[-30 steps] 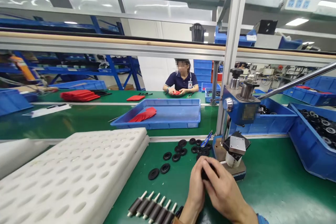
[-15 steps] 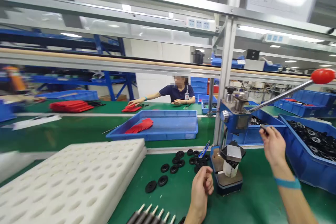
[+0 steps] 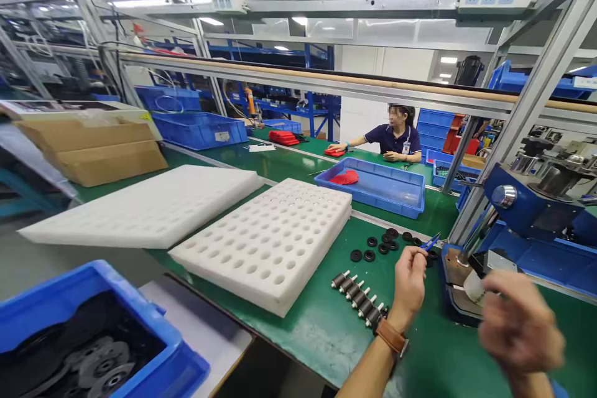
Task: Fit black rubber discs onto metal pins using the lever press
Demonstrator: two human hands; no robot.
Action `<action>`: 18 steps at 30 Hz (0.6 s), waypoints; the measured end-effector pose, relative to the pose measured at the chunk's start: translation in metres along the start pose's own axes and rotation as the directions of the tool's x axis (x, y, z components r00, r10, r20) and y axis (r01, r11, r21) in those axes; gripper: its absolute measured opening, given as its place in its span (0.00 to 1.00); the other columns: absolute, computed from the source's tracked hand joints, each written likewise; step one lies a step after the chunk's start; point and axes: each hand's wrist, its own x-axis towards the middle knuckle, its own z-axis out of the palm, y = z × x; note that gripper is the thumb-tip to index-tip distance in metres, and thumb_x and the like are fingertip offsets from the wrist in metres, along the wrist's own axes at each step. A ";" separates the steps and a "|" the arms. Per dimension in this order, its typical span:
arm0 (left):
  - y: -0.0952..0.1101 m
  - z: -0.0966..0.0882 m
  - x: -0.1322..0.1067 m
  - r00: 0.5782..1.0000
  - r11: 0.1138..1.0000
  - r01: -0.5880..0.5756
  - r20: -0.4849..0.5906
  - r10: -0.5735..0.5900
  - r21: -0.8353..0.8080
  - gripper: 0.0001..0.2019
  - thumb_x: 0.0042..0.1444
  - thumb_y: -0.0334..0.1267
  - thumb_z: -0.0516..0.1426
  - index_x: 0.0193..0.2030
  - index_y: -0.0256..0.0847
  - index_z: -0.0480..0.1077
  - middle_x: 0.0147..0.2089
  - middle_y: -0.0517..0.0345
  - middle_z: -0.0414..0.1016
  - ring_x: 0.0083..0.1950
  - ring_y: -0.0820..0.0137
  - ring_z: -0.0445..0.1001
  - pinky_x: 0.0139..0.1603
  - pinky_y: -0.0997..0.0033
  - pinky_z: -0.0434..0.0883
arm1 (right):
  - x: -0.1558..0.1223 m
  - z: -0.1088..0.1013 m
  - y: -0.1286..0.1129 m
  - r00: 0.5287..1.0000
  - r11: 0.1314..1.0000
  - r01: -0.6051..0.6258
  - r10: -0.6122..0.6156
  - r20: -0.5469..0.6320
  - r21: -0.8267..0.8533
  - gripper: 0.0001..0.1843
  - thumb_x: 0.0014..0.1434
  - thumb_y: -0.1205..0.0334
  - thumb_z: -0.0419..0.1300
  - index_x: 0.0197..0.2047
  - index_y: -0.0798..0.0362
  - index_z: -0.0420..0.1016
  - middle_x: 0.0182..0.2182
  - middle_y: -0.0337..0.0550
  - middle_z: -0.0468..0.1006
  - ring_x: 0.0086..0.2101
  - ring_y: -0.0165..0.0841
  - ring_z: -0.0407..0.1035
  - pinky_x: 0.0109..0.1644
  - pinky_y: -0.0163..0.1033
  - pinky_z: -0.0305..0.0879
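My left hand (image 3: 410, 280) is closed, fingertips pressed together beside a pair of blue tweezers (image 3: 431, 241). Whether they grip the tweezers or something small is hidden. Several black discs (image 3: 369, 255) lie around and beyond the fingers. Left of the wrist is a row of dark rollers with white shafts (image 3: 354, 292). My right hand (image 3: 522, 320) is smeared by motion, so its fingers and anything in them cannot be made out. It is in front of the blue hand press (image 3: 522, 193), partly hiding the white fixture (image 3: 473, 287) on its base.
White foam trays with round holes (image 3: 261, 236) are on the green bench to the left. A blue bin of dark parts (image 3: 186, 360) stands at lower left. Across the bench, beyond a shallow blue tray (image 3: 387, 189), a co-worker (image 3: 394, 137) reaches to red pieces.
The view has swung left. My left hand has come up to the tweezers among the discs. My right hand, which pinched a small dark piece beside the press, is now blurred in front of it.
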 end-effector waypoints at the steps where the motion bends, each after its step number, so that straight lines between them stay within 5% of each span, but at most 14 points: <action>1: 0.010 -0.011 0.001 0.996 0.994 -0.067 -0.050 0.071 0.084 0.12 0.64 0.46 0.57 0.38 0.40 0.75 0.32 0.56 0.72 0.33 0.69 0.68 0.35 0.71 0.66 | -0.014 0.018 -0.004 0.989 0.991 0.132 -0.131 0.074 0.002 0.08 0.60 0.66 0.63 0.44 0.49 0.74 0.32 0.42 0.77 0.34 0.36 0.75 0.39 0.45 0.76; 3: 0.030 -0.040 -0.002 0.984 0.941 -0.144 -0.059 0.170 0.306 0.09 0.64 0.39 0.56 0.38 0.42 0.78 0.38 0.51 0.77 0.42 0.64 0.73 0.47 0.67 0.69 | -0.037 0.049 -0.008 0.937 0.983 0.179 -0.179 0.301 0.030 0.11 0.63 0.71 0.57 0.47 0.50 0.73 0.35 0.44 0.78 0.35 0.36 0.75 0.38 0.42 0.75; 5: 0.044 -0.074 -0.011 0.980 0.844 -0.189 0.047 0.192 0.502 0.10 0.63 0.34 0.56 0.38 0.44 0.80 0.41 0.50 0.80 0.47 0.59 0.75 0.54 0.60 0.69 | -0.056 0.071 -0.008 0.848 0.987 0.150 -0.160 0.506 0.060 0.12 0.66 0.72 0.53 0.49 0.51 0.71 0.38 0.46 0.78 0.38 0.36 0.75 0.39 0.41 0.75; 11: 0.036 -0.145 -0.051 0.919 0.604 -0.277 0.390 -0.061 0.747 0.21 0.63 0.29 0.52 0.56 0.51 0.78 0.57 0.51 0.80 0.66 0.53 0.71 0.70 0.42 0.63 | -0.108 0.101 0.000 0.556 0.992 0.116 -0.113 0.824 0.057 0.11 0.63 0.69 0.59 0.49 0.51 0.71 0.46 0.45 0.77 0.46 0.40 0.71 0.48 0.47 0.73; 14: 0.023 -0.159 -0.059 0.883 0.518 -0.330 0.452 -0.126 0.789 0.24 0.65 0.30 0.50 0.66 0.50 0.70 0.66 0.51 0.73 0.71 0.54 0.65 0.74 0.38 0.58 | -0.123 0.106 0.000 0.523 0.992 0.121 -0.045 0.851 -0.022 0.13 0.62 0.68 0.63 0.49 0.50 0.70 0.46 0.43 0.77 0.44 0.41 0.70 0.47 0.47 0.72; 18: 0.013 -0.165 -0.059 0.854 0.394 -0.389 0.487 -0.184 0.833 0.24 0.68 0.32 0.48 0.69 0.49 0.67 0.68 0.49 0.70 0.73 0.53 0.62 0.74 0.35 0.56 | -0.133 0.111 0.002 0.595 0.980 0.169 -0.013 0.804 -0.109 0.11 0.60 0.69 0.61 0.46 0.52 0.69 0.41 0.43 0.77 0.41 0.40 0.69 0.46 0.46 0.69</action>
